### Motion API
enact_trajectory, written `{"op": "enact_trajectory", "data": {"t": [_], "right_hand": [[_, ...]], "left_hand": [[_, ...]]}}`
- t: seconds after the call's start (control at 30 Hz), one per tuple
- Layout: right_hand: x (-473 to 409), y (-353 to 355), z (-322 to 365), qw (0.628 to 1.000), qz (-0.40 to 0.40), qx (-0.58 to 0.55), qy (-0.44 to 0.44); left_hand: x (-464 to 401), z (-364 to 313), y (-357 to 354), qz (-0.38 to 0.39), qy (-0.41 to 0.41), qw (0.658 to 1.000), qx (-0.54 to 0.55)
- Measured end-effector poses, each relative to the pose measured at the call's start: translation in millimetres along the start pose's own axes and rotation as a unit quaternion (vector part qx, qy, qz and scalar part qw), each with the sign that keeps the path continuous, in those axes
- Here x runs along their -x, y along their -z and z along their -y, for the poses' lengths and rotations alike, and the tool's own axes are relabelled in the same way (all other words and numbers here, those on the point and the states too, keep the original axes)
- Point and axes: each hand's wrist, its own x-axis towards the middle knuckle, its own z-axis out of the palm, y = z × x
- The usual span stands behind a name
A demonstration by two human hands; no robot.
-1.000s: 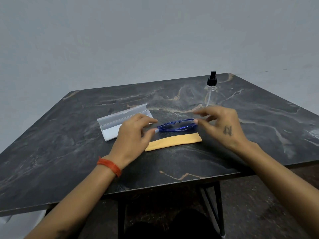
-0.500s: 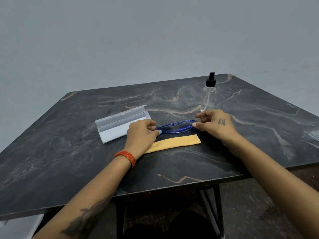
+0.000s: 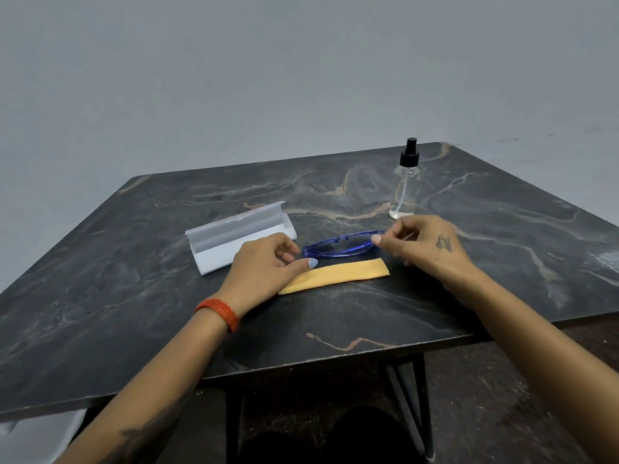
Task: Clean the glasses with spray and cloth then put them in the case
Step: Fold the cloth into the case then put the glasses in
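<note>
The left hand (image 3: 264,262) hides the case's (image 3: 234,239) near corner — forearms cut off below.

Matt marble-look table (image 3: 335,313), translucent-plastic glasses (image 3: 341,246)

A bare, plain room: a dark marble-patterned desk (image 3: 335,313) on black metal legs (image 3: 410,396) against a blank grey wall (image 3: 301,78) at twelve o'clock.

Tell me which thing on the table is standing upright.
The clear spray bottle with the black pump top, at the far right. The blue glasses, orange cloth and open white case all lie flat.
</note>
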Motion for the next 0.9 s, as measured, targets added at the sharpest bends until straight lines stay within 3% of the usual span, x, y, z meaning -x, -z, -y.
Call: {"op": "enact_trajectory", "data": {"t": [0.23, 0.47, 0.63, 0.73, 0.9], "right_hand": [[7, 2, 9, 0.973, 0.178, 0.141, 0.03], [7, -1, 17, 0.968, 0.201, 0.148, 0.015], [7, -6, 22, 0.972, 0.2, 0.118, 0.03], [5, -14, 28, 0.979, 0.198, 0.045, 0.025], [1, -32, 54, 0.955, 0.192, -0.221, -0.044]], "left_hand": [[8, 10, 21, 0.144, -0.043, 0.988, -0.035], [10, 7, 20, 0.176, -0.057, 0.981, -0.065], [14, 13, 27, 0.127, -0.076, 0.988, -0.041], [18, 16, 36, 0.113, -0.038, 0.991, 0.062], [23, 20, 58, 0.037, 0.011, 0.975, 0.22]]}}
